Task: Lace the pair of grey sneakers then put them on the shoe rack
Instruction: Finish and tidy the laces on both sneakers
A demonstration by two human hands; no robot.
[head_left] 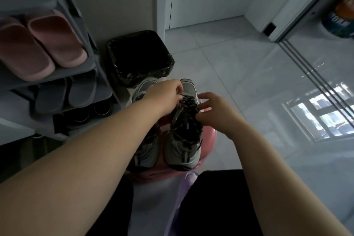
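Note:
Two grey sneakers stand side by side on a pink stool (209, 136), toes pointing away from me. The right sneaker (183, 151) has dark laces (186, 119) crossing its tongue. The left sneaker (146, 151) is mostly hidden under my left forearm. My left hand (165, 95) pinches the laces near the toe end of the right sneaker. My right hand (214, 113) rests on that shoe's right side, its fingers on the laces. The grey shoe rack (92, 57) stands at the left.
The rack holds pink slippers (38, 44) on an upper shelf, grey slippers (67, 94) below and dark shoes lower down. A bin with a black liner (139, 57) stands just beyond the stool. The glossy tiled floor spreads to the right, up to a sliding-door track (306, 67).

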